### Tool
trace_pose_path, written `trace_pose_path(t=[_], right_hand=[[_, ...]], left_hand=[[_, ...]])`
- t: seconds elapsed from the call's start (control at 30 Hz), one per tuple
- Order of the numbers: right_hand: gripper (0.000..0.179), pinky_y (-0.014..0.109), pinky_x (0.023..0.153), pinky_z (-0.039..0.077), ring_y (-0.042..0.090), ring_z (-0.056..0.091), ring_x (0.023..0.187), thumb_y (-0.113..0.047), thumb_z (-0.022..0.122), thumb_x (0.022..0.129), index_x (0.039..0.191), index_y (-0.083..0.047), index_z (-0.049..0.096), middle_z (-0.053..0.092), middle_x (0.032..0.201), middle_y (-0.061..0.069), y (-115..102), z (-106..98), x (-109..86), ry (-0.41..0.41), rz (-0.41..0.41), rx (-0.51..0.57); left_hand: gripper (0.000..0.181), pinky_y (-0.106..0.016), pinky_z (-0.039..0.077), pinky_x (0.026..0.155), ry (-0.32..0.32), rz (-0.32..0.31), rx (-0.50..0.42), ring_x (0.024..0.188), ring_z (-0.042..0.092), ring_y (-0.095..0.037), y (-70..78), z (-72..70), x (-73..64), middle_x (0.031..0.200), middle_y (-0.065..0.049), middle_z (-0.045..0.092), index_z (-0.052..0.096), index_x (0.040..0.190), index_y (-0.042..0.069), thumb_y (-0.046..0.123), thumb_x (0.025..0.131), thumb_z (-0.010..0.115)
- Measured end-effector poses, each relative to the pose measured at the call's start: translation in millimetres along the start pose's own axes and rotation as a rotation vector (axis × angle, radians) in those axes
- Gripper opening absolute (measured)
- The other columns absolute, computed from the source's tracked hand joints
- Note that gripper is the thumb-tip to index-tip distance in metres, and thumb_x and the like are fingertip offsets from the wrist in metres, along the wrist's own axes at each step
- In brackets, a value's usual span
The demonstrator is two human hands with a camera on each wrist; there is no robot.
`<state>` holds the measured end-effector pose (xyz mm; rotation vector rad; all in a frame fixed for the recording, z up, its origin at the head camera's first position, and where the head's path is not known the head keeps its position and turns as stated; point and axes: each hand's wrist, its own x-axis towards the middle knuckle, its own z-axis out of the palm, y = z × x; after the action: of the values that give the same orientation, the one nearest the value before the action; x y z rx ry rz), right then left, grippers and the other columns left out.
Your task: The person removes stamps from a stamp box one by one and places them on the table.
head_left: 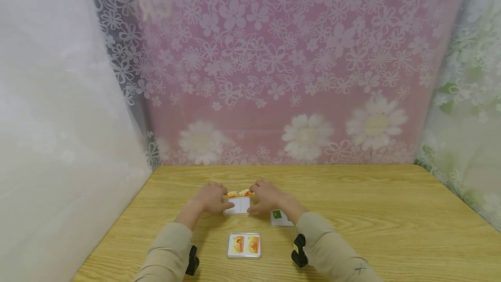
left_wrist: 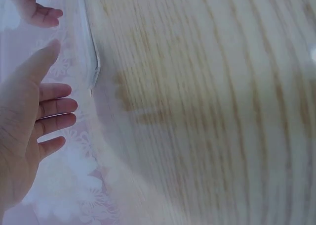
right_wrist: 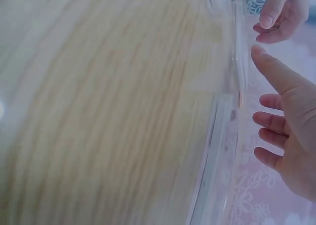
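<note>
Fingertips of the left hand (head_left: 211, 198) and right hand (head_left: 268, 197) partly cover the cards (head_left: 245, 193) between them, print too small to read; right of the right fingers, the forearm (head_left: 294, 208) hides part of the green-printed case (head_left: 280, 219); the left wrist view crops the right hand

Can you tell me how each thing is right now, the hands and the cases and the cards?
Left hand: fingers relaxed.
Right hand: fingers relaxed.
Middle case: between the hands, no picture on its white face.
Far orange cards: just beyond it; flat or leaning, I can't tell.
Front case: flat on the table, two orange pictures showing.
Right case: partly hidden, green picture showing.
</note>
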<state>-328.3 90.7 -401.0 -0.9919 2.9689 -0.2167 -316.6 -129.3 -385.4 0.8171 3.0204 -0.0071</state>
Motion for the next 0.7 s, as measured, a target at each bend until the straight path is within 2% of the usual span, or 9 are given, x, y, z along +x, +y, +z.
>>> trace_pose_path(t=[0.17,0.3,0.4,0.57,0.7], right_hand=[[0.051,0.041,0.089,0.041,0.025,0.047,0.107,-0.043,0.064,0.084,0.12,-0.007,0.056,0.052,0.114,0.008,7,-6,-9.8,0.045,-0.017,0.056],[0.043,0.043,0.089,0.041,0.027,0.048,0.108,-0.036,0.063,0.087,0.118,-0.006,0.058,0.054,0.114,0.009,9,-11,-17.1,0.09,-0.032,0.062],[0.041,0.042,0.088,0.042,0.026,0.05,0.107,-0.036,0.062,0.088,0.116,-0.006,0.059,0.055,0.112,0.008,10,-15,-22.2,0.12,-0.038,0.05],[0.044,0.042,0.085,0.043,0.025,0.053,0.101,-0.034,0.062,0.088,0.118,-0.003,0.057,0.057,0.109,0.009,12,-23,-32.4,0.159,-0.056,0.066],[0.046,0.043,0.089,0.041,0.025,0.051,0.105,-0.035,0.062,0.088,0.12,-0.003,0.055,0.056,0.111,0.009,11,-27,-43.7,0.182,-0.082,0.04]], left_hand=[[0.034,-0.038,0.046,0.075,0.084,0.037,0.033,0.082,0.057,-0.021,-1.6,-2.9,-1.2,0.089,-0.004,0.06,0.065,0.095,0.009,0.041,0.09,0.057],[0.024,-0.033,0.042,0.065,0.159,0.072,0.067,0.066,0.047,-0.014,-2.8,-4.1,-3.0,0.074,0.003,0.051,0.058,0.079,0.014,0.035,0.089,0.06],[0.025,-0.031,0.038,0.061,0.218,0.105,0.091,0.06,0.041,-0.012,-2.7,-6.2,-4.8,0.067,0.005,0.045,0.052,0.071,0.016,0.032,0.088,0.061],[0.029,-0.028,0.034,0.055,0.306,0.151,0.136,0.055,0.037,-0.01,0.1,-9.0,-8.9,0.061,0.006,0.041,0.047,0.065,0.016,0.028,0.087,0.062],[0.033,-0.027,0.034,0.054,0.338,0.182,0.159,0.052,0.035,-0.009,2.4,-9.9,-15.0,0.058,0.007,0.038,0.042,0.062,0.017,0.026,0.086,0.062]])
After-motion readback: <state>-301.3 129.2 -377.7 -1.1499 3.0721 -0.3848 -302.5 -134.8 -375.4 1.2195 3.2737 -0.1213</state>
